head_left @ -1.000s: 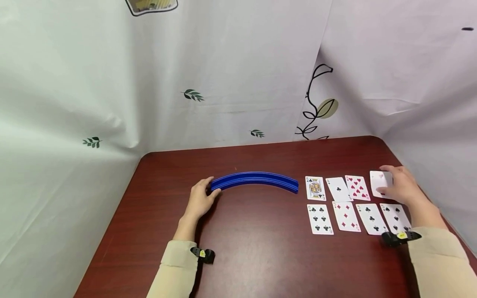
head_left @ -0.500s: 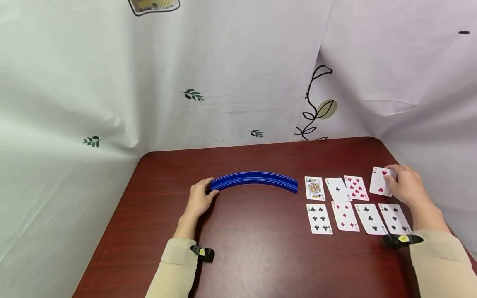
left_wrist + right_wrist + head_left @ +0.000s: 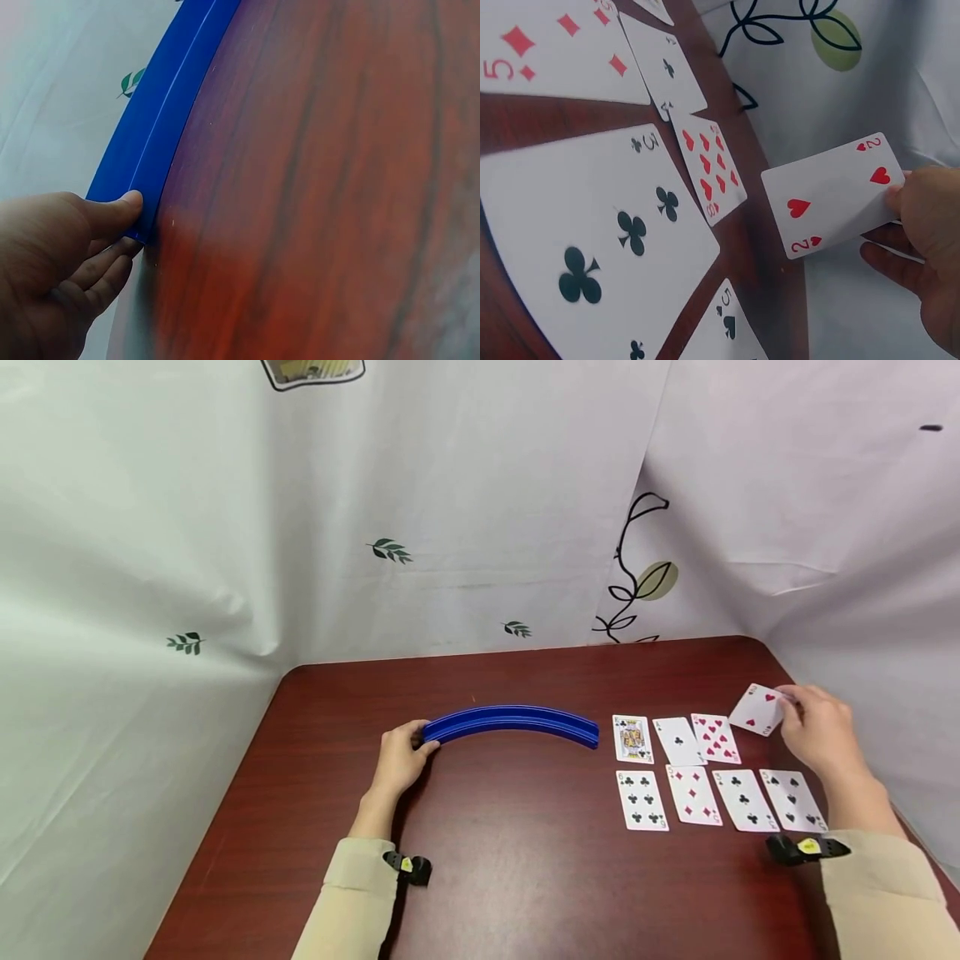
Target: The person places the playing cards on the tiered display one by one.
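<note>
My left hand point(image 3: 401, 758) grips the left end of a curved blue card holder point(image 3: 513, 718) that lies on the table. In the left wrist view the thumb is on top of the holder point(image 3: 161, 120) and the fingers are under its end. My right hand point(image 3: 817, 731) pinches the two of hearts point(image 3: 757, 710) by its right edge, face up and tilted, above the table's right side. The right wrist view shows the thumb on the face of the two of hearts point(image 3: 832, 196). Closest to it on the table is the eight of hearts point(image 3: 716, 739).
Left of the eight of hearts lie the ace of clubs point(image 3: 679, 742) and king of clubs point(image 3: 633, 740). A nearer row has the six of clubs point(image 3: 642, 800), five of diamonds point(image 3: 693, 796), three of clubs point(image 3: 746, 800) and five of spades point(image 3: 793, 802). White cloth point(image 3: 480, 510) hangs behind the table.
The right hand has picked up the two of hearts from the upper row's right end. The card has risen and turned clockwise. The left hand and blue holder have stayed in place.
</note>
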Action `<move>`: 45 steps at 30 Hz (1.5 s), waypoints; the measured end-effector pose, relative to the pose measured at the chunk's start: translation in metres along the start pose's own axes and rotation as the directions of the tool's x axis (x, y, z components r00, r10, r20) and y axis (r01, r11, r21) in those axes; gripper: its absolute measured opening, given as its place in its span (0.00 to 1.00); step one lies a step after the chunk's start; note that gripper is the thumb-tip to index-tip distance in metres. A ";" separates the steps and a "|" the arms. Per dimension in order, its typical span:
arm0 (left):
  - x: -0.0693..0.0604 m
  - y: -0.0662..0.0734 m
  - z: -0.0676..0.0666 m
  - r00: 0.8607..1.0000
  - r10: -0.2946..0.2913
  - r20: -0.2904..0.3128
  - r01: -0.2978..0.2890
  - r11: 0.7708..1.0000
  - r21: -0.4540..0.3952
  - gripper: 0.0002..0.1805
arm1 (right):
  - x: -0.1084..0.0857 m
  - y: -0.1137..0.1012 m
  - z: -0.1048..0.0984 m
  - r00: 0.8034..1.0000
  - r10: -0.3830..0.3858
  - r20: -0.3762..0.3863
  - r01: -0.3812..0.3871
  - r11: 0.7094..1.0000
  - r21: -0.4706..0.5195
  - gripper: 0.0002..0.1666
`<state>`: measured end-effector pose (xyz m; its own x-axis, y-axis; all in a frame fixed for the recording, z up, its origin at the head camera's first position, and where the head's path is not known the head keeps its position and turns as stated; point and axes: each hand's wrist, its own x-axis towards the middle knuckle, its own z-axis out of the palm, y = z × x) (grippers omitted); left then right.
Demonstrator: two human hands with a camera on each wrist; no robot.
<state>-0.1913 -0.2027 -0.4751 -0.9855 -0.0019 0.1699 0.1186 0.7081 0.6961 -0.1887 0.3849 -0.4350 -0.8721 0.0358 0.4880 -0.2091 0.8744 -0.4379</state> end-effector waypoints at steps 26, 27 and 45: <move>0.002 -0.001 0.001 1.000 -0.007 -0.003 0.007 0.999 0.039 0.19 | 0.005 -0.045 0.018 0.999 0.031 0.006 -0.032 0.999 0.029 0.14; 0.002 -0.001 0.001 1.000 -0.003 -0.004 0.004 0.999 0.039 0.18 | 0.005 -0.046 0.019 1.000 0.029 0.003 -0.029 0.999 0.031 0.14; 0.003 -0.002 0.000 1.000 -0.024 0.005 0.024 0.999 0.048 0.20 | 0.014 -0.074 0.035 0.994 -0.105 -0.039 0.108 0.990 0.090 0.10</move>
<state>-0.1948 -0.2042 -0.4763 -0.9887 -0.0152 0.1493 0.0891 0.7409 0.6657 -0.2009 0.3037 -0.4217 -0.8272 -0.0373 0.5607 -0.3412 0.8261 -0.4484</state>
